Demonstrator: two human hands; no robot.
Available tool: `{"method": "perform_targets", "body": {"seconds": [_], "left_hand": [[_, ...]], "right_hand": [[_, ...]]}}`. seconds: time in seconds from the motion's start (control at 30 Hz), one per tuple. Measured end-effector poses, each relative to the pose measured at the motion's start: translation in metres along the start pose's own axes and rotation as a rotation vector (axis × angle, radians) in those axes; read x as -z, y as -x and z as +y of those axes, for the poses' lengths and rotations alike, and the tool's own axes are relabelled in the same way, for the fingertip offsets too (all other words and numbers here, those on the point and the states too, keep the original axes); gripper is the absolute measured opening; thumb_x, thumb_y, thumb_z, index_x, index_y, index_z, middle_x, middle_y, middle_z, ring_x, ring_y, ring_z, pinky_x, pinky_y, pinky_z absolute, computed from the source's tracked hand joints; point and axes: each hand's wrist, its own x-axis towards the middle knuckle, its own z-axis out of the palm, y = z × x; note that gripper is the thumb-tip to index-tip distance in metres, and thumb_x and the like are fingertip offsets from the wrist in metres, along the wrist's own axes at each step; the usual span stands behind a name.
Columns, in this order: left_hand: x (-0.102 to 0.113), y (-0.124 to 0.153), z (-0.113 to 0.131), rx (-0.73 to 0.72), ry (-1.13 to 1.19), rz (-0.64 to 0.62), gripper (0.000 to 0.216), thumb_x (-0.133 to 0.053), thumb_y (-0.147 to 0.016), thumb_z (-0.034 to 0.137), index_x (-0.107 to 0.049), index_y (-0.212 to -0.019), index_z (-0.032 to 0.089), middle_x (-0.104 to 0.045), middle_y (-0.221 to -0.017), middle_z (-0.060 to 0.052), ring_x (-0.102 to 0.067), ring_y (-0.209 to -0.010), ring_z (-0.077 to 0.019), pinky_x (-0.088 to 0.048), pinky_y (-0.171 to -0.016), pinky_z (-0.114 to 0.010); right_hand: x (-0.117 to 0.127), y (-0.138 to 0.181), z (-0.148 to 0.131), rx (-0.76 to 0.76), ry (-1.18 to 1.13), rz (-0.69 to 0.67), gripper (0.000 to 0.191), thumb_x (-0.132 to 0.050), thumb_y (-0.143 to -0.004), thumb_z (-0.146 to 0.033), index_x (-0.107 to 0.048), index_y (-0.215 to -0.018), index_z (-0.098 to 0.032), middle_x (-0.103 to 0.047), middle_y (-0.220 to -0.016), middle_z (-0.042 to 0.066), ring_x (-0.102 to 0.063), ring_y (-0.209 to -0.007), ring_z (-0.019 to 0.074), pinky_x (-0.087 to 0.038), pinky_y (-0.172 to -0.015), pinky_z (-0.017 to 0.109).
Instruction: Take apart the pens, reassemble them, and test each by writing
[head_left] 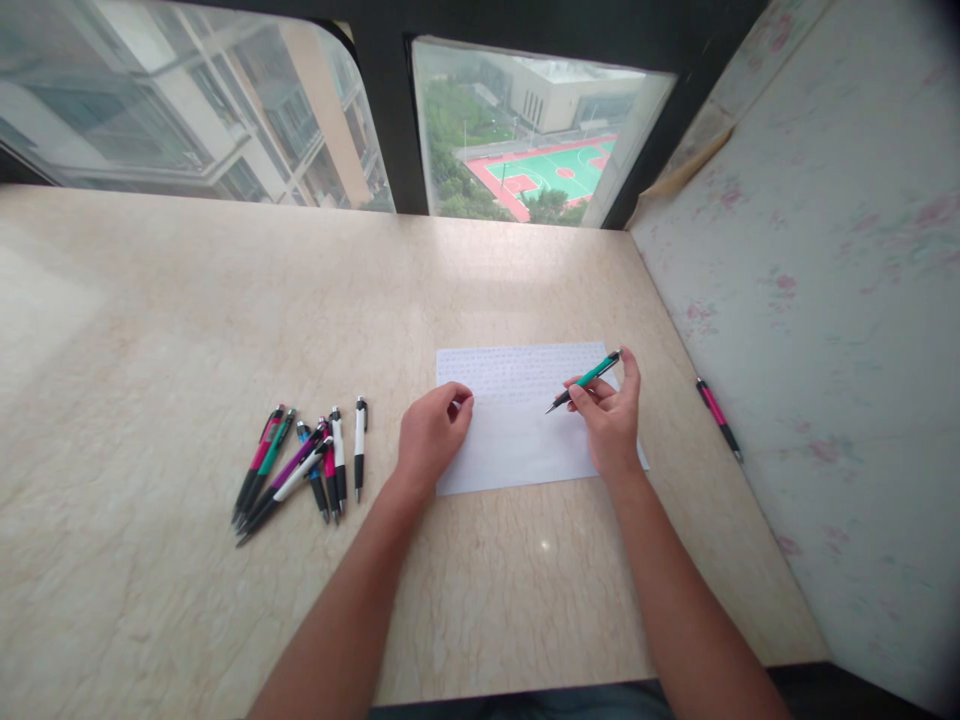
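Note:
A white sheet of paper [525, 440] lies on the marble table [187, 330], with faint handwriting along its top. My right hand [611, 415] rests on the sheet's right side and pinches a green and black pen [587, 379], tip pointing left just above the paper. My left hand [433, 432] sits loosely curled at the sheet's left edge, fingers bent onto the paper, holding nothing I can see.
Several pens [300, 465] in pink, green, purple and white lie fanned out left of the paper. A single pink pen [718, 417] lies near the right table edge by the floral wall [825, 300]. Windows [525, 140] run along the far edge.

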Motion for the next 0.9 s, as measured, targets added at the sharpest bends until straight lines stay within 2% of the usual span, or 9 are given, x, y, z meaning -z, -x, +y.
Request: {"method": "perform_targets", "body": {"seconds": [0.17,0.3,0.37,0.47,0.5,0.6,0.67,0.77,0.9], "left_hand": [[0.0,0.0,0.001,-0.005,0.003,-0.005,0.012,-0.055,-0.087,0.028,-0.065,-0.086,0.021,-0.072,-0.08,-0.002,-0.061,-0.066,-0.015,-0.041,-0.064,-0.028],[0.001,0.0,0.001,0.001,0.007,-0.01,0.011,-0.055,-0.086,0.028,-0.064,-0.085,0.021,-0.072,-0.08,-0.001,-0.061,-0.066,-0.0147,-0.041,-0.064,-0.028],[0.0,0.0,0.001,0.003,0.006,-0.012,0.011,-0.055,-0.087,0.028,-0.064,-0.086,0.021,-0.072,-0.08,-0.002,-0.061,-0.066,-0.0148,-0.041,-0.064,-0.028],[0.0,0.0,0.0,-0.001,0.006,-0.017,0.012,-0.055,-0.087,0.028,-0.064,-0.086,0.021,-0.072,-0.081,-0.002,-0.061,-0.067,-0.0152,-0.042,-0.064,-0.028],[0.0,0.0,0.0,-0.004,0.006,-0.02,0.012,-0.055,-0.087,0.028,-0.064,-0.086,0.021,-0.072,-0.082,-0.002,-0.062,-0.067,-0.0153,-0.042,-0.064,-0.028],[0.0,0.0,0.0,-0.006,0.007,-0.023,0.011,-0.055,-0.086,0.028,-0.064,-0.086,0.021,-0.072,-0.082,-0.002,-0.062,-0.067,-0.0156,-0.042,-0.064,-0.028],[0.0,0.0,0.001,-0.005,0.005,-0.022,0.011,-0.055,-0.086,0.028,-0.064,-0.086,0.021,-0.072,-0.082,-0.002,-0.062,-0.067,-0.0157,-0.042,-0.064,-0.028],[0.0,0.0,0.002,-0.006,0.007,-0.023,0.011,-0.054,-0.086,0.027,-0.064,-0.086,0.022,-0.071,-0.082,-0.002,-0.062,-0.068,-0.0158,-0.043,-0.065,-0.029],[0.0,0.0,0.002,-0.007,0.002,-0.025,0.01,-0.055,-0.086,0.026,-0.063,-0.086,0.022,-0.071,-0.082,-0.002,-0.062,-0.068,-0.0159,-0.044,-0.066,-0.029]], "right_hand": [[-0.001,0.001,0.0,0.013,0.011,-0.006,0.087,-0.076,-0.074,-0.033,-0.024,-0.143,-0.029,-0.072,-0.087,0.001,-0.067,-0.074,0.0164,-0.054,-0.062,0.027],[-0.003,0.001,-0.003,0.015,-0.026,0.025,0.092,-0.077,-0.073,-0.031,-0.019,-0.145,-0.03,-0.07,-0.085,-0.001,-0.065,-0.071,0.0147,-0.054,-0.061,0.027],[-0.003,0.0,-0.005,-0.01,-0.053,0.037,0.087,-0.078,-0.071,-0.032,-0.026,-0.141,-0.031,-0.067,-0.084,-0.003,-0.064,-0.069,0.0134,-0.053,-0.06,0.025],[-0.002,-0.002,-0.007,-0.072,-0.085,0.052,0.046,-0.08,-0.069,-0.036,-0.054,-0.105,-0.025,-0.06,-0.074,-0.005,-0.058,-0.059,0.0097,-0.049,-0.055,0.023],[-0.001,-0.003,-0.007,-0.092,-0.091,0.048,0.036,-0.08,-0.069,-0.037,-0.054,-0.089,-0.023,-0.056,-0.069,-0.006,-0.054,-0.055,0.0083,-0.046,-0.051,0.021],[0.0,-0.003,-0.008,-0.127,-0.094,0.022,0.042,-0.079,-0.071,-0.041,-0.042,-0.066,-0.021,-0.044,-0.056,-0.009,-0.045,-0.044,0.006,-0.036,-0.042,0.019],[0.0,-0.001,-0.009,-0.126,-0.043,-0.006,0.037,-0.075,-0.076,-0.043,-0.046,-0.068,-0.021,-0.046,-0.051,-0.009,-0.046,-0.043,0.0073,-0.037,-0.042,0.02],[-0.001,0.002,-0.01,-0.098,0.107,-0.073,0.031,-0.062,-0.085,-0.05,-0.06,-0.08,-0.02,-0.061,-0.059,-0.001,-0.06,-0.054,0.0134,-0.049,-0.053,0.025],[-0.003,0.002,-0.011,0.002,0.353,-0.142,0.032,-0.062,-0.084,-0.05,-0.066,-0.082,-0.018,-0.069,-0.069,0.004,-0.066,-0.065,0.0178,-0.052,-0.063,0.03]]}}
